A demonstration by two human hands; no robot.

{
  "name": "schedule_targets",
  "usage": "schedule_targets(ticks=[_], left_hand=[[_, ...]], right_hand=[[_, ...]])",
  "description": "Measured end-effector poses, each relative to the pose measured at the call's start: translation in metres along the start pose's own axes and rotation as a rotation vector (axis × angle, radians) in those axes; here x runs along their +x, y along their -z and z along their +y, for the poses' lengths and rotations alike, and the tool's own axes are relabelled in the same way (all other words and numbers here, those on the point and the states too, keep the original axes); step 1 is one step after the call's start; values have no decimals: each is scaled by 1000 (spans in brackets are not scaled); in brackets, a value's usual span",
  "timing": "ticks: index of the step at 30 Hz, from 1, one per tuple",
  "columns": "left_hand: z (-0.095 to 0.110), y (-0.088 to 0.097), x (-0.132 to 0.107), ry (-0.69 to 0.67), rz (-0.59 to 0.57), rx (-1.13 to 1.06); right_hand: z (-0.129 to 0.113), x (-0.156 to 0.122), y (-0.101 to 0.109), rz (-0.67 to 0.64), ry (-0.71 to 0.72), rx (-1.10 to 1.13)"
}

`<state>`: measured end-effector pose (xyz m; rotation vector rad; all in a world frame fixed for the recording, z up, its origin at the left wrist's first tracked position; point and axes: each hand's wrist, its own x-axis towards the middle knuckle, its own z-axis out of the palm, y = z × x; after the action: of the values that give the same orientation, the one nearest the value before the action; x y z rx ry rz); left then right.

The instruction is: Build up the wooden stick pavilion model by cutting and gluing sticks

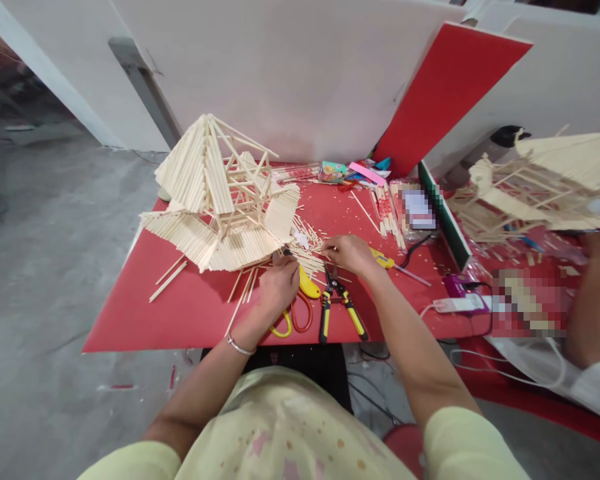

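Observation:
My left hand (279, 283) is closed just below the front eave of a model pavilion (245, 247) built from pale wooden sticks. What its fingers hold is hidden. To the right, my right hand (353, 255) pinches at the edge of a pile of cut wooden sticks (307, 257); anything between its fingertips is too small to make out. Between the hands lies a yellow curved handle (309, 285). Nearer the table's front edge are a red scissor-like loop handle (303, 313), a yellow loop handle (282, 327), and black-and-yellow cutters (336, 293) with their handles spread.
A yellow screwdriver-like tool (381, 259) lies right of my right hand on the red table (130, 313). Bundled sticks (389, 213) and a green packet (332, 172) lie behind. A dark green board (445, 217) stands at right, beyond it another stick model (510, 193) and a person's arm (593, 300).

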<state>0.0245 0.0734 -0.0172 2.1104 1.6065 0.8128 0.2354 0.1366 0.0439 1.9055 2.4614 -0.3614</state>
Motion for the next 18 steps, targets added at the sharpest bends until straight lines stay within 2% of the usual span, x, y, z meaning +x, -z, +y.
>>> schedule_targets(ticks=[6,13,18], left_hand=[[0,-13,13,-158,-104,-11],[-3,-16,18,-117,-161,-19],[-3,-13,19,-93,-153,-60]], right_hand=[[-9,-9,-15,-37,28,-2],[-13,1,-27,-64,17,-5],[-12,3,-26,-50,16,35]])
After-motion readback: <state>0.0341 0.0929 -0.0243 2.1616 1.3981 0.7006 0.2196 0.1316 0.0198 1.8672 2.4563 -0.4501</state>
